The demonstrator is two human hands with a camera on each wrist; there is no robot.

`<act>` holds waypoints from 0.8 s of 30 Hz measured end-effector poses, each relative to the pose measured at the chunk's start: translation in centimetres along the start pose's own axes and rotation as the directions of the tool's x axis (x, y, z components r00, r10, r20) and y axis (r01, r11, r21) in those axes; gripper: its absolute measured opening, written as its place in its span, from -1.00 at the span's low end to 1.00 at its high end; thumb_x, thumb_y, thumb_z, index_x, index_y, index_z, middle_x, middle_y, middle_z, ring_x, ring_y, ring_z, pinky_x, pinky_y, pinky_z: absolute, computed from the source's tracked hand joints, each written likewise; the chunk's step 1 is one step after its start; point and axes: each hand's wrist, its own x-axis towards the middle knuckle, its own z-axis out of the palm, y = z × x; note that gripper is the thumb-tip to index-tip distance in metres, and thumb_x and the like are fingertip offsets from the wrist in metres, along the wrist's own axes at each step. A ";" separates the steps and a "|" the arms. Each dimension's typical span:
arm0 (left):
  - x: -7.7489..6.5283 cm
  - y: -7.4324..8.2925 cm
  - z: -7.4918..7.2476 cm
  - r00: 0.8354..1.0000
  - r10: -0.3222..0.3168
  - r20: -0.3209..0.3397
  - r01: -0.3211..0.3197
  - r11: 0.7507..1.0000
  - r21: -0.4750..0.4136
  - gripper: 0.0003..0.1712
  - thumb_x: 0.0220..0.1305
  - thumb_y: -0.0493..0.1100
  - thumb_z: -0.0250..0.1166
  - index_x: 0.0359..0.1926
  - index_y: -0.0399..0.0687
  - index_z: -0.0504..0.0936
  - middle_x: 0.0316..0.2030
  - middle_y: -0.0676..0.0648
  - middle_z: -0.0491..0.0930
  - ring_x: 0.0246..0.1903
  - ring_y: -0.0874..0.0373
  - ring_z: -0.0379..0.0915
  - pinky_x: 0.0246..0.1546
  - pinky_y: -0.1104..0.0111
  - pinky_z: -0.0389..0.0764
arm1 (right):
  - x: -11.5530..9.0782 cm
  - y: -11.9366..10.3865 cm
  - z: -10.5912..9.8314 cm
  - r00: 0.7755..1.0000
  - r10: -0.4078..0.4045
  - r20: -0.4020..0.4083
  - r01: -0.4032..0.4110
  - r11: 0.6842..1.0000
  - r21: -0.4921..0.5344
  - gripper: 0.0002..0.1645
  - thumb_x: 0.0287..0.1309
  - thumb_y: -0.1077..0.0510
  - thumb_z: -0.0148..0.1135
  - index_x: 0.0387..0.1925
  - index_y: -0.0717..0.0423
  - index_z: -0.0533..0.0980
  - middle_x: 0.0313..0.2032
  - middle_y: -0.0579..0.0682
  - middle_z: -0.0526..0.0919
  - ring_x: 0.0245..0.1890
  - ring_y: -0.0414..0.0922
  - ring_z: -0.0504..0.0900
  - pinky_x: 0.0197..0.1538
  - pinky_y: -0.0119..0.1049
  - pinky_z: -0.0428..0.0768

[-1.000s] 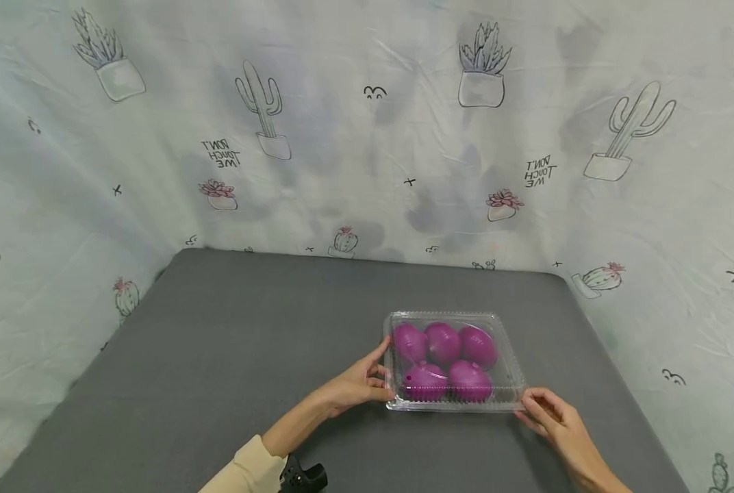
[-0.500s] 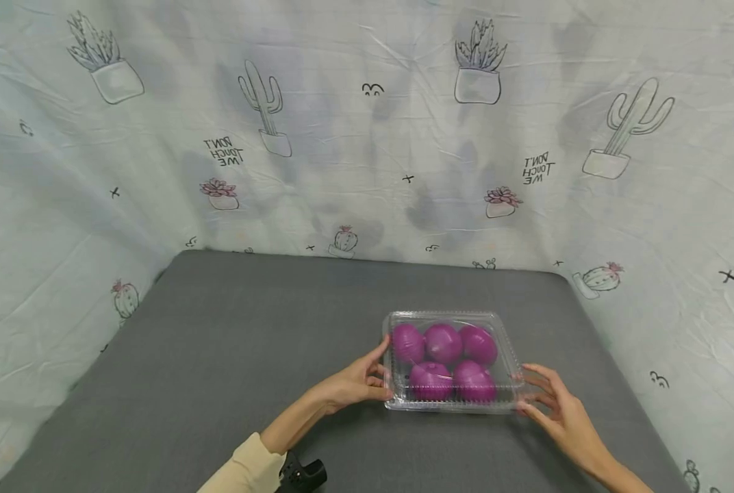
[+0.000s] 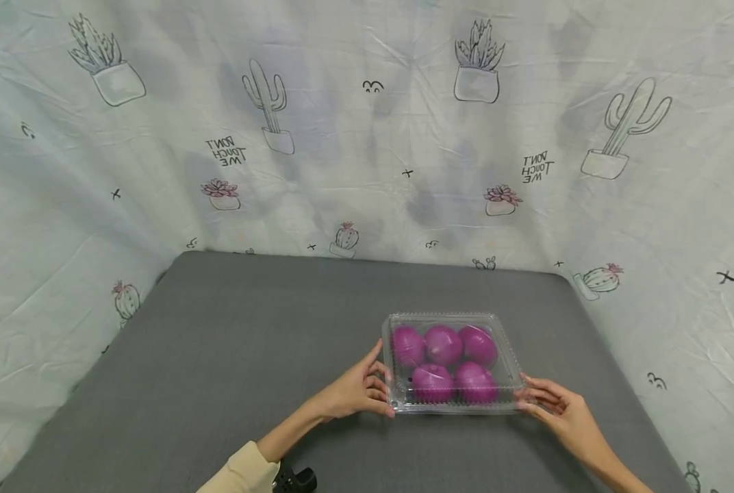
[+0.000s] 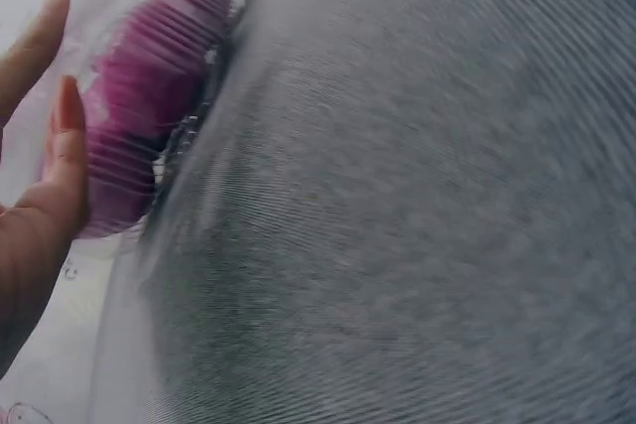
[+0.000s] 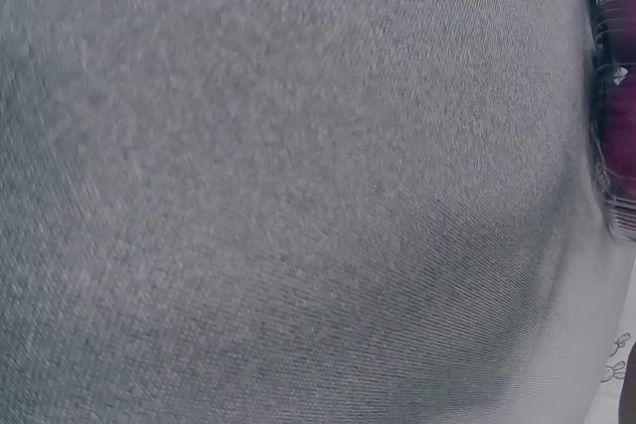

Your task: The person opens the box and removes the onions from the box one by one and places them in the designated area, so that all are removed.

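Note:
A clear plastic clamshell box (image 3: 450, 409) with a ridged rim sits right of centre in the head view, its lid down. Inside are several shiny purple onions (image 3: 444, 344), in two rows. My left hand (image 3: 356, 390) grips the box's left side, thumb by the front corner and fingers along the wall. From the right, my right hand (image 3: 567, 414) holds the opposite side near its front corner. The left wrist view has the box's end with its purple onions (image 4: 164, 57) beside my left hand (image 4: 45, 206). Only a strip of the box (image 5: 618, 215) enters the right wrist view.
A grey cloth-covered table (image 3: 237, 329) lies beneath. White curtains (image 3: 355, 137) printed with cacti enclose its back and both sides. A black device (image 3: 296, 479) sits at my left wrist, below a cream sleeve (image 3: 244, 469).
My right hand has shifted from pinching the front right corner to holding the right side. The front onions have rolled slightly right inside the box. My left hand stays at the left side.

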 end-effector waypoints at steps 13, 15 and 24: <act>0.0 -0.7 0.5 0.994 0.105 -0.009 -0.104 0.992 0.078 0.41 -0.09 -0.48 0.46 0.47 -0.20 -0.47 -0.12 -0.04 0.27 -0.33 0.27 0.39 -0.28 0.52 0.55 | -0.2 -0.4 -0.2 0.980 0.199 -0.007 -0.198 0.977 -0.083 -0.52 0.11 0.49 0.22 0.09 0.53 0.39 -0.16 0.09 0.72 -0.13 -0.30 0.67 -0.21 -0.35 0.64; 0.1 -0.7 0.5 0.993 0.114 -0.008 -0.113 0.991 0.078 0.40 -0.08 -0.49 0.45 0.46 -0.21 -0.46 -0.12 -0.03 0.27 -0.33 0.28 0.39 -0.28 0.52 0.55 | -0.2 -0.5 -0.2 0.977 0.213 -0.012 -0.214 0.973 -0.086 -0.52 0.12 0.48 0.22 0.10 0.53 0.39 -0.16 0.11 0.71 -0.13 -0.30 0.67 -0.21 -0.36 0.64; 0.1 -0.5 0.3 0.994 0.104 -0.014 -0.104 0.994 0.014 0.31 -0.01 -0.45 0.44 0.49 -0.22 -0.36 -0.10 -0.05 0.29 -0.27 0.24 0.35 -0.26 0.52 0.53 | -0.1 -0.7 0.0 0.972 0.233 -0.031 -0.233 0.972 -0.002 -0.53 0.13 0.49 0.20 0.10 0.54 0.39 -0.15 0.17 0.70 -0.13 -0.25 0.68 -0.18 -0.36 0.63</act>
